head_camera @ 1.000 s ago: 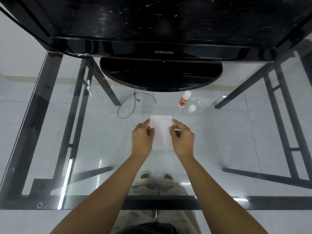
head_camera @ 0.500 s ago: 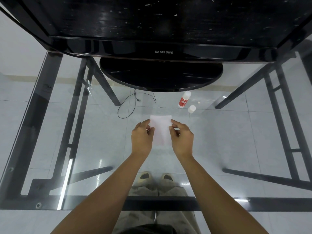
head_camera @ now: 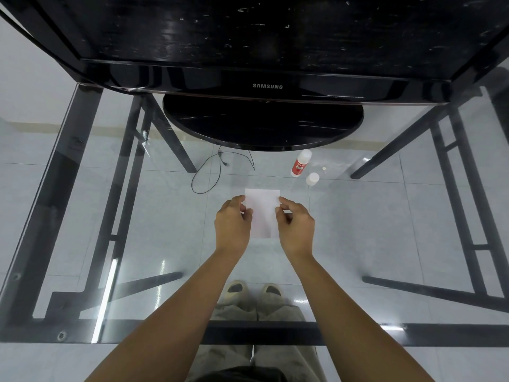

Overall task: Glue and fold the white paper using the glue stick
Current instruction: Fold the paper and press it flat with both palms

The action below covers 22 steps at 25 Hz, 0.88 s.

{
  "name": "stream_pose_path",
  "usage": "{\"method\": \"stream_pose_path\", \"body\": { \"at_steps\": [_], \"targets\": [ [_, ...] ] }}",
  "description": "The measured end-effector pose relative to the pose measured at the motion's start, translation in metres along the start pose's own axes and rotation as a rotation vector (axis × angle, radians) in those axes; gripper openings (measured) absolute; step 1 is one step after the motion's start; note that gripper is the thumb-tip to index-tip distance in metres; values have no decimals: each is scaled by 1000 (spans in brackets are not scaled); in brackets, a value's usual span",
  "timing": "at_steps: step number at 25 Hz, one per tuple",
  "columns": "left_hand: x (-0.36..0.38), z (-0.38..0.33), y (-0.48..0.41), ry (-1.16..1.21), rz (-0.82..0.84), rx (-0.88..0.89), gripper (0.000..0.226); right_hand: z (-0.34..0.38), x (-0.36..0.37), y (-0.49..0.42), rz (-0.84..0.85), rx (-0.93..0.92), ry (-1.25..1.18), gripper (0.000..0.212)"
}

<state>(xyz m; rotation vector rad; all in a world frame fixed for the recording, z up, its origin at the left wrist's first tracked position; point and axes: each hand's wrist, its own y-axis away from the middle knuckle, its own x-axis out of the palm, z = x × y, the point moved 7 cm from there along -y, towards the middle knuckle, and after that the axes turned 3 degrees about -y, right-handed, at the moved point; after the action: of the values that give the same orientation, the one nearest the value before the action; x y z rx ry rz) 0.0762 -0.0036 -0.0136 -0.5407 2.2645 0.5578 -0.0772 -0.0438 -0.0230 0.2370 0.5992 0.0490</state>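
A small sheet of white paper (head_camera: 263,212) sits in the middle of the glass table, between my two hands. My left hand (head_camera: 233,226) pinches its left edge and my right hand (head_camera: 296,226) pinches its right edge, both near the far corners. The far part of the sheet looks raised off the glass; its near edge lies low between my wrists. Farther back on the right lies the glue stick (head_camera: 300,163), white with a red label, uncapped. Its white cap (head_camera: 312,178) stands just beside it.
A black Samsung monitor (head_camera: 267,86) with a round base (head_camera: 263,122) fills the far side of the glass table (head_camera: 385,230). The table's black frame bar (head_camera: 165,330) runs along the near edge. A thin black cable (head_camera: 209,172) lies on the floor below.
Both hands and the paper shifted very slightly away from me; the grip on the two side edges is the same. The glue stick and cap stayed put.
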Motion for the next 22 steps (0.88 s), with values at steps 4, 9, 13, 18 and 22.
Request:
{"method": "stream_pose_path", "body": {
  "at_steps": [4,9,13,18,22],
  "targets": [
    [1,-2,0,-7,1,-5,34,0,0,-2,2,-22,35,27],
    [0,-2,2,-12,-8,-8,33,-1,1,-4,8,-25,58,27],
    [-1,-3,2,-10,-17,4,31,-3,1,-4,0,-25,53,27],
    [0,-4,1,-18,-14,7,30,-3,3,-3,-8,-37,65,26],
    [1,-3,-1,-33,3,-5,30,-2,3,-3,0,-39,74,27]
  ]
}}
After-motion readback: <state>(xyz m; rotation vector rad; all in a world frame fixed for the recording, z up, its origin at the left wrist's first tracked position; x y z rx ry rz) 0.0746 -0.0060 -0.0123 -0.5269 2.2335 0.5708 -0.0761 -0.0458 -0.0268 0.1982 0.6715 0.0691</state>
